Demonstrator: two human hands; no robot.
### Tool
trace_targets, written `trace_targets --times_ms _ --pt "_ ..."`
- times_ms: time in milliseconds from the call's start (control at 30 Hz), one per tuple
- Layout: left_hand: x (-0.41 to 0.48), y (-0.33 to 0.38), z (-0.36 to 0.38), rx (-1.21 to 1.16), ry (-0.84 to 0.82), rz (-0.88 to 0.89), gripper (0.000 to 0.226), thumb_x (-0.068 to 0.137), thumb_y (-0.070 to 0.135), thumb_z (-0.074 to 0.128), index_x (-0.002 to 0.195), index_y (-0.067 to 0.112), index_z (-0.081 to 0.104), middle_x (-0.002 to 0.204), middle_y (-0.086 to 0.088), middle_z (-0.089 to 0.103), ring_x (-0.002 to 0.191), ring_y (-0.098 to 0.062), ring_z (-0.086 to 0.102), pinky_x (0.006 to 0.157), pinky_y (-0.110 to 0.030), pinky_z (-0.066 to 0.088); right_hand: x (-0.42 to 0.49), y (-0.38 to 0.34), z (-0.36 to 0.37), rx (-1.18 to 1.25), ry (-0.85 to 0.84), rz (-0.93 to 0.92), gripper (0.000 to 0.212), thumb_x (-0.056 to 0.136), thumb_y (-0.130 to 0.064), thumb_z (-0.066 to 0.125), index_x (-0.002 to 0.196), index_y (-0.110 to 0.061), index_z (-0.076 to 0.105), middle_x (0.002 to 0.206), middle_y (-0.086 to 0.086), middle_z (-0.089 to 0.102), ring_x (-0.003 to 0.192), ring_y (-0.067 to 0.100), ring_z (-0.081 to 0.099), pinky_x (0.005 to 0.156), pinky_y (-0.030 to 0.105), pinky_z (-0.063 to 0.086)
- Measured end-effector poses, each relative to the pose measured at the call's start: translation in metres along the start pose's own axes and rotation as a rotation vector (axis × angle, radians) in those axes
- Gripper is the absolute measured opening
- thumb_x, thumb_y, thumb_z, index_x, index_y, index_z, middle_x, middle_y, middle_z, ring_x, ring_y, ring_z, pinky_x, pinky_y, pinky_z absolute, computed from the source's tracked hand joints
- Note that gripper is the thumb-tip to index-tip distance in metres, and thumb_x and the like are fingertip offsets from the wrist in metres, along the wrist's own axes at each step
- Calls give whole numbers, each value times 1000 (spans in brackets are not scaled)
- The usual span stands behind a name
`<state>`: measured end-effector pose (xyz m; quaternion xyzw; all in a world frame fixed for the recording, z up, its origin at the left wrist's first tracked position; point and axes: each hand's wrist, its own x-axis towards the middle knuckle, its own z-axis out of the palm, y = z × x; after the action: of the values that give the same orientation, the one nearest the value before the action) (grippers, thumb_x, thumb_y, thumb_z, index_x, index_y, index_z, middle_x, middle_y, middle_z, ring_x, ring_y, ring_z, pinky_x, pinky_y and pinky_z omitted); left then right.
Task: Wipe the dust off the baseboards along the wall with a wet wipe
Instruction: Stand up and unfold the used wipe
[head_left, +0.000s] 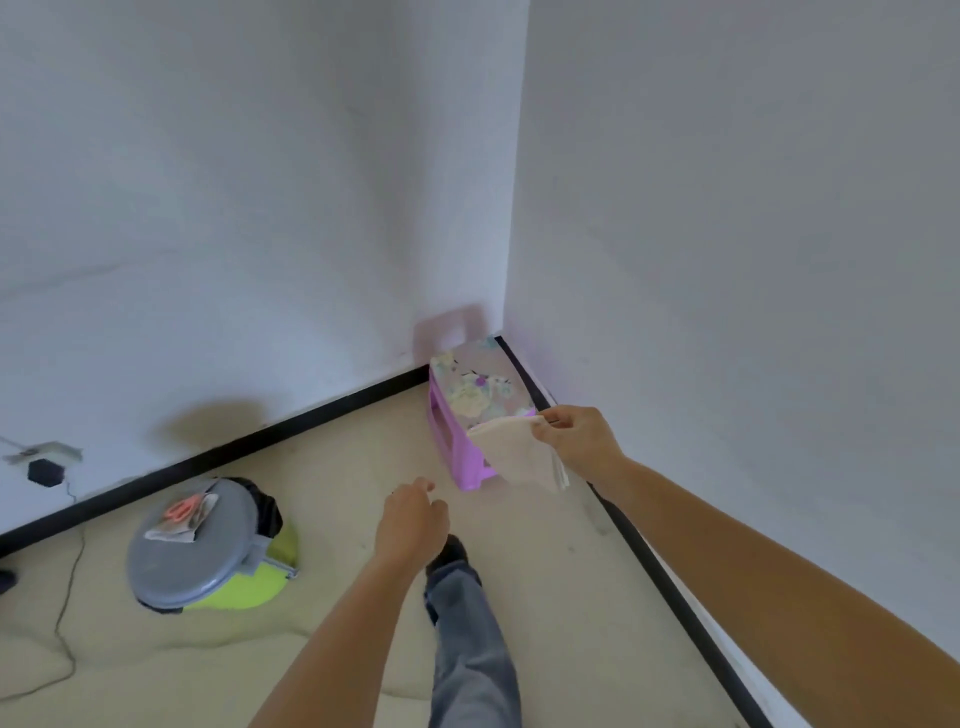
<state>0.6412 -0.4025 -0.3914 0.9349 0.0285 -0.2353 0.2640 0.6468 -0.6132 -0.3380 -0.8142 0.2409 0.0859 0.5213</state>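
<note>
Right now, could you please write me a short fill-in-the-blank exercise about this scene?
1. The wet wipe is pinched by the person's ___.
2. The baseboard is ___ in colour.
3. The pink stool stands in the ___ of the room.
4. The scissors lie on the ___ of the bin.
Missing words: right hand; black; corner; lid.

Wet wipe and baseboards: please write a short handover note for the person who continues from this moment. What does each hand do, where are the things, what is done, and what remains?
Right hand: pinches the wet wipe, held in the air near the corner.
Left hand: empty, fingers loosely curled.
The black baseboard runs along both walls; a purple stool stands in the corner in front of it.
Done: wipe is in hand. Whether any baseboard is wiped cannot be told.
Left: the wiping; the wipe touches no baseboard now.
</note>
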Motion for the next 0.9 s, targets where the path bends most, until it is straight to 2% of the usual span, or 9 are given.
trace_targets --times_ms 100,267,433,600,667,767,833,900 --pt "86 8 -3 0 -55 -18 40 95 17 42 134 13 45 134 -11 48 123 -26 44 100 -32 36 84 -6 20 -20 -15 32 27 91 -22 62 114 -8 69 98 4 69 91 19 63 78 27 48" --pt "233 23 2 22 -187 -47 38 96 16 40 133 11 44 133 -11 48 122 -25 45 99 -32 36 222 -2 51 -77 -31 155 26 93 -21 59 113 -8 69 94 1 67 86 16 62 61 16 43" --pt "341 21 29 78 -303 -77 39 95 17 38 134 13 43 135 -7 46 124 -23 43 98 -31 36 330 23 87 -116 -66 231 26 93 -18 59 115 -10 69 105 5 71 92 16 62 78 22 43" --pt "423 12 70 143 -391 -40 44 96 15 36 140 12 36 145 -4 38 131 -20 36 103 -29 30 407 71 127 -110 -135 276 24 89 -8 61 110 -1 69 99 8 70 85 14 57 77 24 41" --pt "451 7 91 159 -409 -9 48 96 16 34 144 13 30 149 -2 31 135 -18 30 106 -30 29 436 91 141 -145 -149 302 24 89 -9 60 110 -1 69 97 6 68 85 14 57 78 26 42" --pt "490 -4 124 241 -447 58 57 97 20 31 150 15 12 158 2 10 143 -17 13 110 -33 26 479 122 156 -194 -138 344 26 92 -13 58 114 -5 68 108 7 70 92 16 62 81 24 45" --pt "508 -14 144 315 -465 134 61 97 23 29 151 16 2 159 2 -3 146 -16 2 114 -32 20 501 140 160 -256 -110 369 24 94 -15 56 113 -9 68 108 7 71 98 22 65 85 29 50" --pt "518 -22 158 377 -494 182 62 98 25 28 151 15 -4 159 2 -10 146 -15 -5 116 -31 15 518 151 162 -308 -71 401 29 94 -18 55 120 -11 65 113 6 69 103 22 64 89 32 48"
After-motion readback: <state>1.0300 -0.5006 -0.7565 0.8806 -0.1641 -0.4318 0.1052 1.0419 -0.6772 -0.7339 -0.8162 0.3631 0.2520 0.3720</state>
